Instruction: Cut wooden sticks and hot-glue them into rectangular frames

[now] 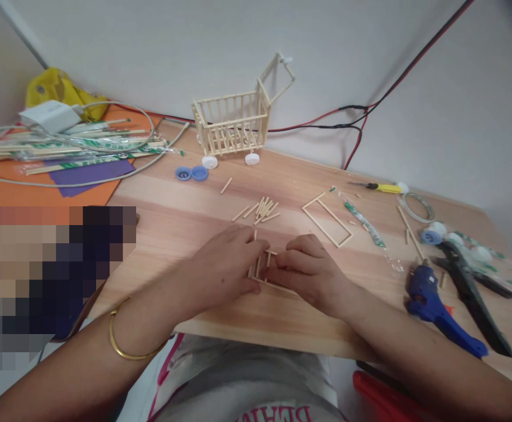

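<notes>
Near the table's front edge lies a small frame of thin wooden sticks [277,285], with crossbars at its left part. My left hand [224,264] is closed on the frame's left end, thumb below and fingers above. From the right, my right hand [315,272] has its fingers bent together on the frame, covering much of its right part. A loose pile of short sticks [264,210] lies just behind my hands. To the right of the pile rests a flat rectangular stick frame [326,221] with one crossbar.
A small stick-built cart [233,126] with white wheels stands at the back, blue caps [191,173] beside it. At right lie a blue glue gun [436,305], black pliers [475,299], tape [416,207] and a yellow cutter [385,187]. Wrapped chopsticks [84,146] fill the left.
</notes>
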`<state>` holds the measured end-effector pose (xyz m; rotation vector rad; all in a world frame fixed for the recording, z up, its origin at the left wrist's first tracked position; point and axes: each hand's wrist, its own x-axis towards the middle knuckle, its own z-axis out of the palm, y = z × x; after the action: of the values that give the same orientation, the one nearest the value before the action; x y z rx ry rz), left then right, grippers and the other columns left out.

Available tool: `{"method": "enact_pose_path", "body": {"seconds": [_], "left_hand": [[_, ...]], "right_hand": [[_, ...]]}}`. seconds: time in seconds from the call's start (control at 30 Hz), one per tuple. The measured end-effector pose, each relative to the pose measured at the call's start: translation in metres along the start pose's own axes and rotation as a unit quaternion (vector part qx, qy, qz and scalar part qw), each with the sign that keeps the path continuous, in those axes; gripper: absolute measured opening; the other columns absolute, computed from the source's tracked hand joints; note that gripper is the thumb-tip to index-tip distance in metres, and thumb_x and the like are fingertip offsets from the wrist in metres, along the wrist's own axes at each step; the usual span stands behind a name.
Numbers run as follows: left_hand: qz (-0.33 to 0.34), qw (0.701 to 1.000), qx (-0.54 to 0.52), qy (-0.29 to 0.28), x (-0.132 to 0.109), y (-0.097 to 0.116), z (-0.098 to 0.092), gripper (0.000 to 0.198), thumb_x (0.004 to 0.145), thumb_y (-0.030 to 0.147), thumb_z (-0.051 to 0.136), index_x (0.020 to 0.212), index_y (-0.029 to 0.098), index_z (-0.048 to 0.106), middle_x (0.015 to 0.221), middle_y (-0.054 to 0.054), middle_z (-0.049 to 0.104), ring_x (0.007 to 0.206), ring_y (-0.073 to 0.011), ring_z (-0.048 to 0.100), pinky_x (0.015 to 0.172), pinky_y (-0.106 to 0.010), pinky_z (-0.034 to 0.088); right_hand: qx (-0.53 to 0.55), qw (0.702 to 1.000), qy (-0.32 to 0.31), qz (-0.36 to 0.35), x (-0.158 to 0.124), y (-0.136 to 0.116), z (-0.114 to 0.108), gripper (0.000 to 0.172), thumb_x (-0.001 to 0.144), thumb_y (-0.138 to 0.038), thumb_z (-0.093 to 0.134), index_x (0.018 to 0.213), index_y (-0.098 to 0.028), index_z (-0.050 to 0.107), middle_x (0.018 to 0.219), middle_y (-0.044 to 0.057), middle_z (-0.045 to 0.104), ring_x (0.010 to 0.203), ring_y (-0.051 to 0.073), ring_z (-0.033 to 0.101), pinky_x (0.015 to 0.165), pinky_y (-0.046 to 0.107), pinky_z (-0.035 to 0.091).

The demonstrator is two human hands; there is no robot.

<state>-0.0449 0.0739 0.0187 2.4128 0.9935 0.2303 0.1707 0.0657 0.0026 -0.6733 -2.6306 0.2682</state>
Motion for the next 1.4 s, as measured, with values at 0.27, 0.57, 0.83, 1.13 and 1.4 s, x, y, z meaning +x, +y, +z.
{"method": "enact_pose_path", "body": {"seconds": [0.27, 0.57, 0.83, 1.13, 1.4], "left_hand": [[-0.003, 1.000, 0.003, 0.004, -0.001, -0.001, 0.001, 0.037, 0.071, 0.029, 0.066, 0.104, 0.020, 0.054, 0.093, -0.005, 0.053, 0.093, -0.0223, 0.049, 0.078, -0.032, 0.038], [0.000, 0.999, -0.033, 0.022, -0.001, 0.002, -0.003, 0.012, 0.073, 0.022, 0.062, 0.084, 0.019, 0.057, 0.085, -0.002, 0.051, 0.086, -0.0186, 0.048, 0.073, -0.029, 0.038], [0.014, 0.999, -0.030, 0.027, 0.000, 0.007, -0.001, 0.008, 0.077, 0.019, 0.056, 0.077, 0.019, 0.064, 0.080, -0.002, 0.047, 0.080, -0.0164, 0.046, 0.071, -0.029, 0.038], [0.036, 0.999, 0.004, 0.024, 0.001, 0.009, 0.001, 0.013, 0.079, 0.017, 0.054, 0.073, 0.019, 0.066, 0.079, -0.004, 0.049, 0.081, -0.0166, 0.046, 0.071, -0.029, 0.038], [0.014, 1.000, -0.018, 0.011, 0.000, 0.009, -0.007, 0.007, 0.074, 0.013, 0.057, 0.072, 0.018, 0.061, 0.081, -0.002, 0.051, 0.084, -0.0163, 0.048, 0.073, -0.028, 0.039]], "right_hand": [[-0.001, 1.000, -0.017, 0.004, -0.002, 0.002, 0.001, 0.023, 0.090, -0.024, 0.050, 0.109, -0.029, 0.062, 0.095, 0.001, 0.065, 0.090, 0.016, 0.046, 0.079, 0.034, 0.035], [-0.007, 1.000, -0.015, 0.007, -0.003, 0.004, 0.005, 0.022, 0.088, -0.024, 0.053, 0.107, -0.029, 0.063, 0.092, 0.000, 0.066, 0.090, 0.015, 0.049, 0.079, 0.033, 0.037], [-0.013, 1.000, -0.004, -0.019, 0.000, 0.006, 0.003, 0.020, 0.089, -0.023, 0.051, 0.105, -0.027, 0.063, 0.089, 0.002, 0.065, 0.088, 0.016, 0.049, 0.078, 0.033, 0.036], [-0.012, 1.000, -0.014, -0.016, 0.000, 0.007, 0.004, 0.015, 0.090, -0.025, 0.050, 0.094, -0.023, 0.064, 0.086, 0.002, 0.064, 0.089, 0.015, 0.049, 0.079, 0.032, 0.036], [0.016, 1.000, 0.003, -0.014, 0.000, 0.008, 0.002, 0.017, 0.090, -0.026, 0.049, 0.097, -0.023, 0.065, 0.088, 0.003, 0.065, 0.089, 0.015, 0.049, 0.078, 0.032, 0.035]]}}
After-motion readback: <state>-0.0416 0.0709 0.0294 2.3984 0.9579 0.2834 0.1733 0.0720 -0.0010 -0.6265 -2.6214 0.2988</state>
